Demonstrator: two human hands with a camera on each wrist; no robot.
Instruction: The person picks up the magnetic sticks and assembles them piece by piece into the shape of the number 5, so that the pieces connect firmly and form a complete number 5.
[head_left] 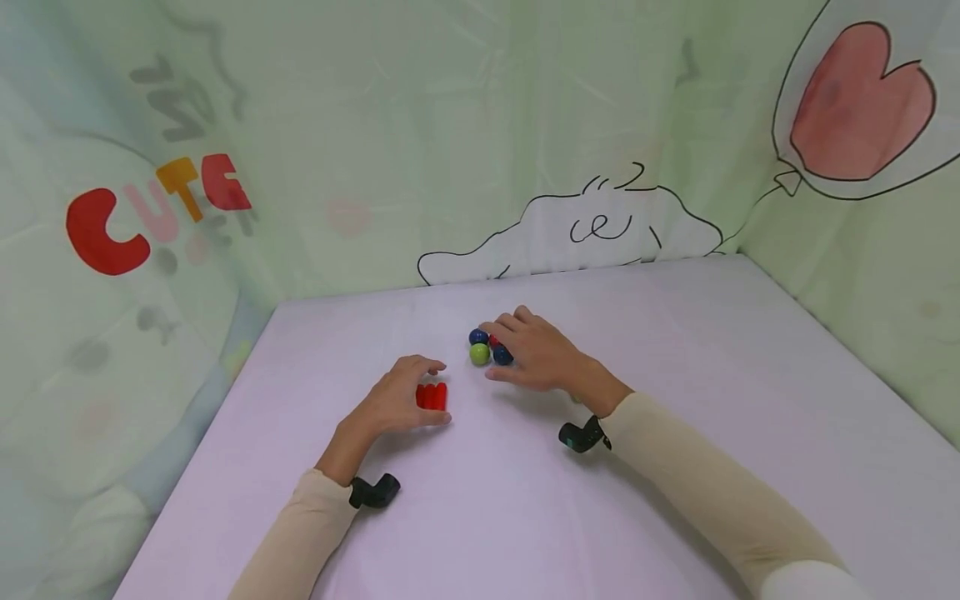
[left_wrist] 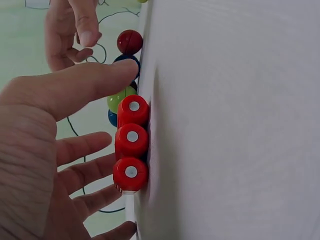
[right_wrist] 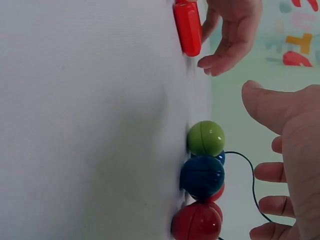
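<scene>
A red piece [head_left: 432,396] made of three joined cylinders with white tops [left_wrist: 132,136] lies on the pink table [head_left: 675,400]. My left hand [head_left: 405,398] cups around it with the thumb [left_wrist: 95,77] on one side and straight fingers [left_wrist: 82,146] on the other, and no grip shows. To its right sit a green ball [head_left: 480,354], two dark blue balls [head_left: 477,337] and a red ball [right_wrist: 197,222] in a tight cluster. My right hand [head_left: 532,350] hovers over the cluster with spread, relaxed fingers [right_wrist: 270,172], holding nothing.
Pale green printed curtains [head_left: 525,125] wall in the table at the back, left and right. The table's left edge [head_left: 217,417] drops off close to my left arm. Black wrist cameras [head_left: 372,492] sit on both forearms.
</scene>
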